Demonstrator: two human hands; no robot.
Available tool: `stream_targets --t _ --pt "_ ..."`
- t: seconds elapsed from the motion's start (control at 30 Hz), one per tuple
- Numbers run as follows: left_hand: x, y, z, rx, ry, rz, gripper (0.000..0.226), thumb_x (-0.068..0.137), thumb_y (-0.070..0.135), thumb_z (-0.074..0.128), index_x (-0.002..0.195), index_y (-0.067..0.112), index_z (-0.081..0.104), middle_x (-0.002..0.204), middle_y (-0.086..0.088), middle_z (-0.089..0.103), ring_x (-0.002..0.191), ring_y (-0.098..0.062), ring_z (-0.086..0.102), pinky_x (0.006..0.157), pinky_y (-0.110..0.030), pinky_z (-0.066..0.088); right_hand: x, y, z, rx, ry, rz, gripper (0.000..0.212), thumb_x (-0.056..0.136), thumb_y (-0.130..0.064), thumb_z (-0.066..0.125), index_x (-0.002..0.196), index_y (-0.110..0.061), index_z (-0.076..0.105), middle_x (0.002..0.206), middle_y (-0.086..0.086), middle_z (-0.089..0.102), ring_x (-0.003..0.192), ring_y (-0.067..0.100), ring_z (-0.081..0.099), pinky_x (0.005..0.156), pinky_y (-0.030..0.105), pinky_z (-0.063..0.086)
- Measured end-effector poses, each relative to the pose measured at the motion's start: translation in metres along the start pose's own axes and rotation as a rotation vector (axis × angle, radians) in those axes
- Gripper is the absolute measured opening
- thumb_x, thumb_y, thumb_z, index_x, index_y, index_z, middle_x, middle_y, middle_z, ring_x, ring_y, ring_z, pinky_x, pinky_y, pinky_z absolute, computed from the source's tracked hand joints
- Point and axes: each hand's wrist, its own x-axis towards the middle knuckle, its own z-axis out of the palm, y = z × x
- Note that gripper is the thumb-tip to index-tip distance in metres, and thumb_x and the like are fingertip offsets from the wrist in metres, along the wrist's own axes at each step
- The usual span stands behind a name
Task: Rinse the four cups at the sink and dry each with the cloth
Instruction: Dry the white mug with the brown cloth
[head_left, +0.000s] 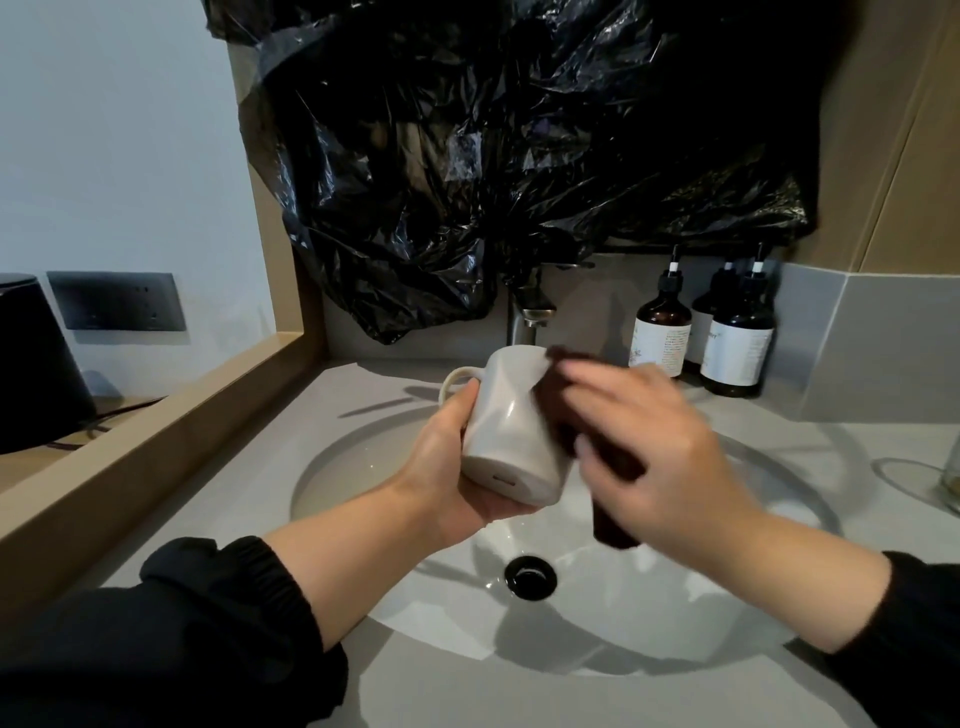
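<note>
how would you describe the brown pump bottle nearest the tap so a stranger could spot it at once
Find the white sink basin, then the metal tap at its back edge. Right of the tap, three pump bottles stand on the grey counter. It is the leftmost one: brown glass with a cream label, while the other two look darker with white labels.

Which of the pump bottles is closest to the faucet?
The leftmost pump bottle, amber brown with a white label; the two darker bottles stand further right.
</note>
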Motion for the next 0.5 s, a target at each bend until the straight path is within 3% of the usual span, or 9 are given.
stream_targets --t 0.1,0.17,0.3,0.43,0.5 --pt "0.0 0.0 -0.003 0.047 -0.053 -0.002 0.06 0.095 0.058 0.031 0.105 0.013 0.071 0.095 -0.011 0.071 0.084 -0.025 0.067 0.074 -0.04 0.053 0.0 -0.015 0.004 -0.06 -0.118 -0.326 0.026 0.084 -0.007 0.059 0.109 -0.006 0.062 0.12 0.013 0.063 0.085 0.033 0.052 0.083 0.036 0.046" --pt "0.0 0.0 -0.004 0.059 -0.073 0.008 0.058 0.095 0.055 0.032 0.102 0.013 0.072 0.094 -0.011 0.07 0.083 -0.026 0.066 0.075 -0.041 0.053 0.005 -0.012 0.003 -0.076 -0.087 -0.307 0.025 0.083 -0.007 0.06 0.108 -0.004 0.063 0.118 0.014 0.064 0.083 0.034 0.052 0.081 0.037 0.046" --pt "-0.002 -0.003 0.004 0.114 -0.047 0.02 0.052 0.096 0.054 0.037 0.112 0.014 0.066 0.093 -0.014 0.071 0.085 -0.03 0.066 0.083 -0.05 0.052 0.012 0.0 -0.004 -0.134 0.049 -0.023 0.024 0.084 -0.007 0.059 0.104 0.001 0.069 0.116 0.013 0.065 0.085 0.032 0.051 0.081 0.038 0.046" --pt "0.0 -0.005 0.003 0.127 -0.053 0.034 0.053 0.098 0.053 0.032 0.103 0.015 0.07 0.089 -0.012 0.071 0.079 -0.028 0.067 0.079 -0.048 0.052 0.003 -0.014 -0.001 -0.072 -0.102 -0.301 0.021 0.083 -0.009 0.06 0.1 0.0 0.07 0.115 0.015 0.065 0.082 0.032 0.051 0.081 0.036 0.046" --pt "-0.001 -0.002 0.001 0.083 -0.06 0.014 0.054 0.097 0.052 0.032 0.101 0.016 0.071 0.091 -0.013 0.071 0.08 -0.029 0.066 0.077 -0.045 0.051 0.008 -0.005 -0.002 -0.062 -0.084 -0.31 0.021 0.084 -0.008 0.059 0.1 0.001 0.07 0.116 0.016 0.065 0.084 0.033 0.052 0.084 0.035 0.045"
